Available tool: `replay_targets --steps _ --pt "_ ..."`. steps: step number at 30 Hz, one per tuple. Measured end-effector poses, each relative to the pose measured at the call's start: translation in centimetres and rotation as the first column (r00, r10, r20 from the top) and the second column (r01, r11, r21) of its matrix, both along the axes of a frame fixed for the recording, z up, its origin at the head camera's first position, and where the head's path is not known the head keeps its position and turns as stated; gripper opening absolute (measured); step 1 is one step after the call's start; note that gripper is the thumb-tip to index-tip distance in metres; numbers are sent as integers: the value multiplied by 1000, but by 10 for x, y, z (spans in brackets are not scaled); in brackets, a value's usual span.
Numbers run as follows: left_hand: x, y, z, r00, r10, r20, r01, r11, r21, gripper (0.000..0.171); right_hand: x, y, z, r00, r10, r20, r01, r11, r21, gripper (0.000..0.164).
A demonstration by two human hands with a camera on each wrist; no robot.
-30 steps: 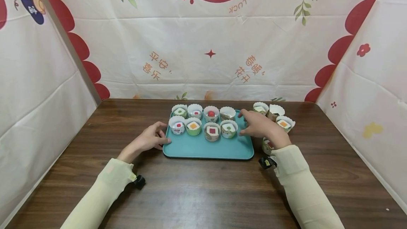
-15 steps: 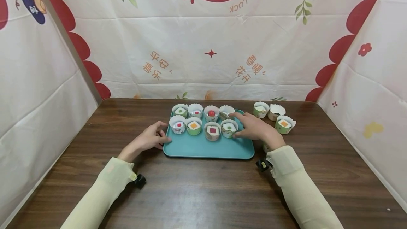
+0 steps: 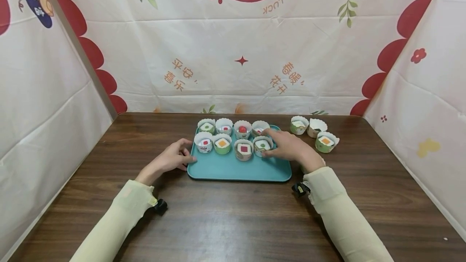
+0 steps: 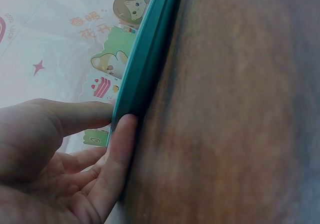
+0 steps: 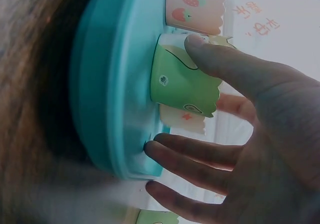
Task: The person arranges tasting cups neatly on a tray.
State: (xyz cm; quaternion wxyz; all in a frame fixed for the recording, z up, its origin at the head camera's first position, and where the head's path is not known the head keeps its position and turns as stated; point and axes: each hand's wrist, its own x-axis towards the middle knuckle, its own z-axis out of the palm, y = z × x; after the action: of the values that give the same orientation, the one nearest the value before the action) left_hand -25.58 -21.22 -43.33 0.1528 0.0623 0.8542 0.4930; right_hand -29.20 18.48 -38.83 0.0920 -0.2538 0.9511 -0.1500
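Observation:
A teal tray [image 3: 233, 169] holds two rows of scalloped paper baking cups, most with a white piece and coloured centre inside. My left hand [image 3: 171, 157] grips the tray's left edge; in the left wrist view its thumb lies over the rim [image 4: 142, 64] and a finger presses the outer wall. At the tray's right, my right hand [image 3: 291, 146] is at the front row's end cup, a green one [image 5: 175, 79]. Its thumb lies along that cup's near side, and its index finger reaches behind, beside the back row's end cup [image 3: 260, 125]. The other fingers spread over the tray's edge.
Beyond the right hand, more baking cups [image 3: 326, 142] stand on the brown wooden table [image 3: 225, 221]; one has a folded-in rim [image 3: 317, 126]. The right wrist hides the spot where another stood. A printed white cloth [image 3: 233, 84] hangs behind the table.
My right hand has moved left from the tray's right side onto the end cups, its thumb now at the front one. The left hand has stayed at the tray's edge.

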Motion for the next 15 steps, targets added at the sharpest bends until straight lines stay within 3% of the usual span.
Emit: replay_targets --steps 15 --pt "-2 -1 -2 1000 2 -2 -2 1000 -2 65 -1 -2 -2 1000 -9 -1 9 1000 -2 61"
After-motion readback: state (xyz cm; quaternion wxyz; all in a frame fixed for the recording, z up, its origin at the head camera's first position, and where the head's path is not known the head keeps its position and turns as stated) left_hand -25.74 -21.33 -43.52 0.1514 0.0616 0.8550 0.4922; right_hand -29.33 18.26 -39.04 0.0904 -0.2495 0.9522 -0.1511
